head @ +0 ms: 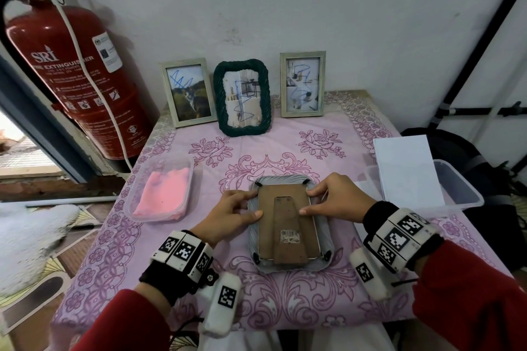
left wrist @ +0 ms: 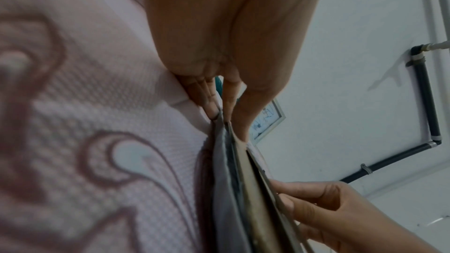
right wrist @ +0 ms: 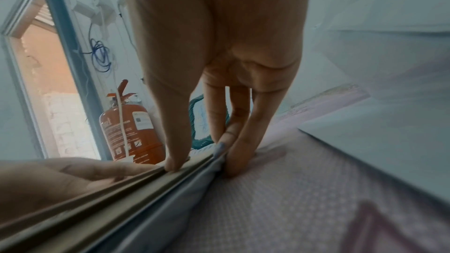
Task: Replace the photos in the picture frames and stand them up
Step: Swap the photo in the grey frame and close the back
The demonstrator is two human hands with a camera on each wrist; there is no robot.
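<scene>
While a grey frame (head: 288,225) lies face down on the desk (head: 285,293), both hands grip it. The left hand (head: 228,215) pinches its left edge. The right hand (head: 338,199) pinches its right edge.

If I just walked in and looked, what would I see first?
Probably the big red fire extinguisher leaning at the left beside the table. Next, both hands, the left hand and the right hand, holding the sides of a grey frame lying face down on the pink flowery tablecloth. Behind it, three scribbled-on pictures stand by the wall, the middle one in a dark green frame.
</scene>
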